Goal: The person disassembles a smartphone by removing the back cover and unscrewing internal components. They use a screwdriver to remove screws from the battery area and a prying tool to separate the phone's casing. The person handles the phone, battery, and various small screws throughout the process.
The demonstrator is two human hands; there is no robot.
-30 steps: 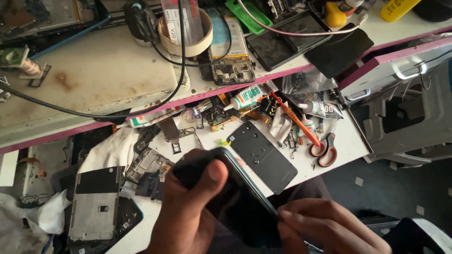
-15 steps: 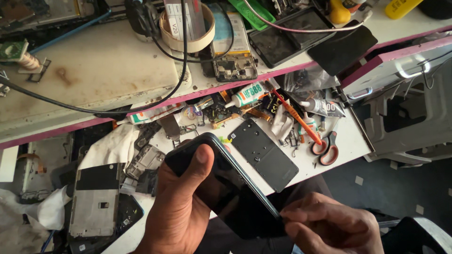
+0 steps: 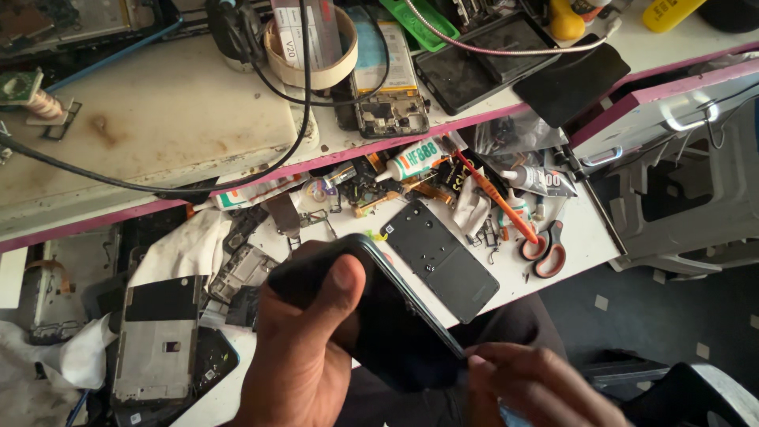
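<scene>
Left hand (image 3: pixel 304 356) is gripping the phone (image 3: pixel 379 316), thumb across the glass; right hand (image 3: pixel 538 387) is pinching its lower edge. Screen's looking still attached, so barely started.

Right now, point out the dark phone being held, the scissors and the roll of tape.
dark phone (image 3: pixel 395 332), head view, on its glossy dark face between the two hands.
scissors (image 3: pixel 544 251), head view, on the red handles.
roll of tape (image 3: pixel 348 67), head view, on its tan outer side, right-hand part.
</scene>
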